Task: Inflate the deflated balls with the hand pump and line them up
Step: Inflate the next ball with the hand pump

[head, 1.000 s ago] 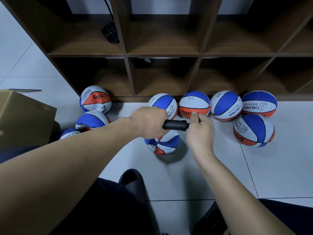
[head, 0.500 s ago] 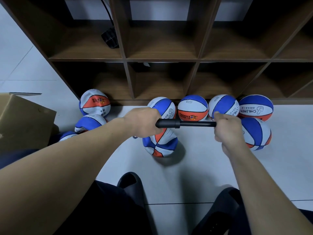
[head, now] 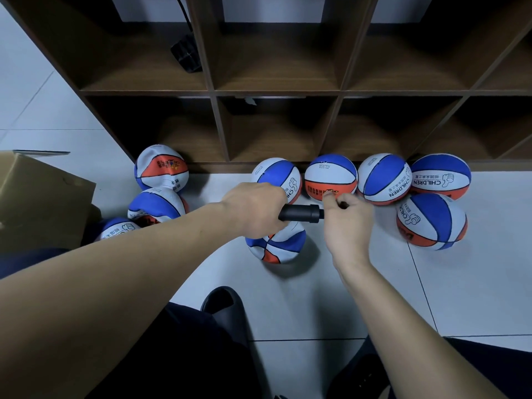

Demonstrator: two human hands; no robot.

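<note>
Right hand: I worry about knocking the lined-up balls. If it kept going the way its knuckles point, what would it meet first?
Probably the blue, white and orange ball by the brown shelf, just beyond the right hand; depth is unclear.

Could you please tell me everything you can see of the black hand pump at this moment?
The hand pump is a matte black cylinder, plastic by its look, held level above the floor. The left hand grips its barrel end, hiding that part; the right hand grips the handle end, close against the barrel, so no rod shows. It hangs just above a crumpled blue, white and orange ball; any hose or needle is hidden.
</note>
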